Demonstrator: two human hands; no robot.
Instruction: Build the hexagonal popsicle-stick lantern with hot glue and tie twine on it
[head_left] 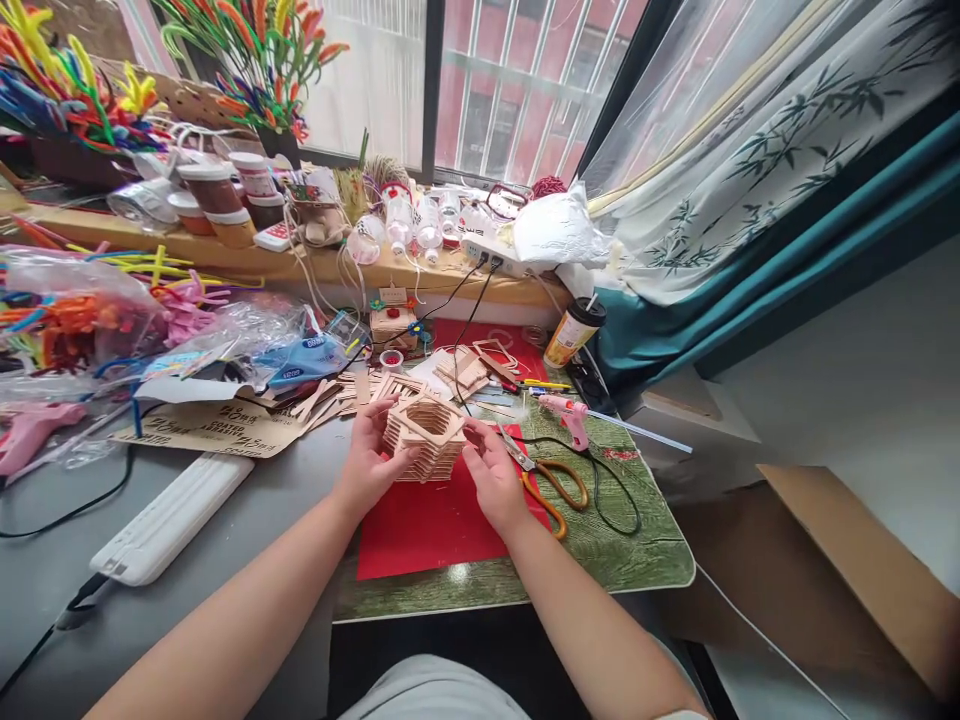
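Note:
A hollow, many-sided box of stacked wooden craft sticks (424, 440) stands over a red sheet (442, 535), its open top facing up. My left hand (370, 462) grips its left side, with the thumb along the front and the fingers behind. On the right side, my right hand (495, 470) holds it with curled fingers and thumb at its edge. Orange-handled scissors (551, 485) lie just right of my right hand. Beyond them a pink glue gun (568, 418) rests with a glue stick in it. Loose craft sticks (330, 397) are heaped behind my left hand.
A drink cup (574, 333) stands at the back right. A white power strip (172, 520) and brown sandpaper (217, 428) lie at left, near bagged pipe cleaners (82, 310). Cables cross the green mat (630, 545). Jars (217, 200) and bottles crowd the windowsill.

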